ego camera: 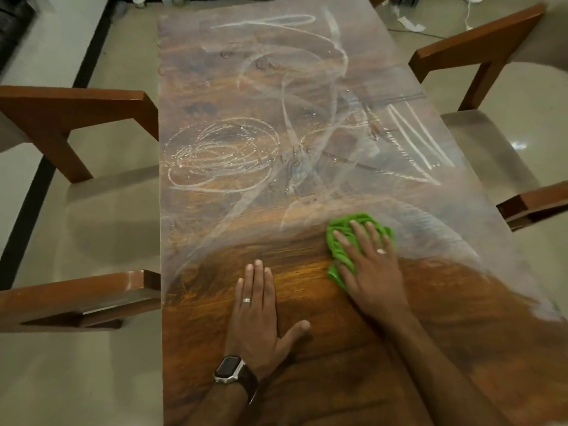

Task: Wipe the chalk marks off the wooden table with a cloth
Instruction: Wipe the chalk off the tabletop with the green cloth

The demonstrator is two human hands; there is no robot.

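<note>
The cloth [353, 238] is pressed flat to the worktop [215, 272] under the right hand [372, 265]. No closed grip is formed: the fingers [358, 233] are held straight and spread across the green fabric, with the palm behind it at 6 o'clock. A ring [381, 251] is worn on this hand. The cloth is bunched, and its folds show past the fingertips at 12 o'clock and beside the thumb at 8 o'clock.

The left hand [256, 315] is laid flat on bare wood at 8 o'clock of the cloth, well apart from it. Its fingers are straight and held together, the thumb is spread toward 3 o'clock, and nothing is held. A second ring [246, 300] and a watch [229, 368] are worn on this hand and wrist.

The near strip of the worktop around both hands is seen as clean, dark wood. A hazy white smear begins just beyond the cloth at 12 o'clock. Chalk marks [215, 155] cover the far part: a scribbled oval at 10 o'clock of the cloth, straight strokes at 1 o'clock and long loops at 12 o'clock.

Chairs [76, 112] are placed along both long sides, at 9 and 3 o'clock.
</note>
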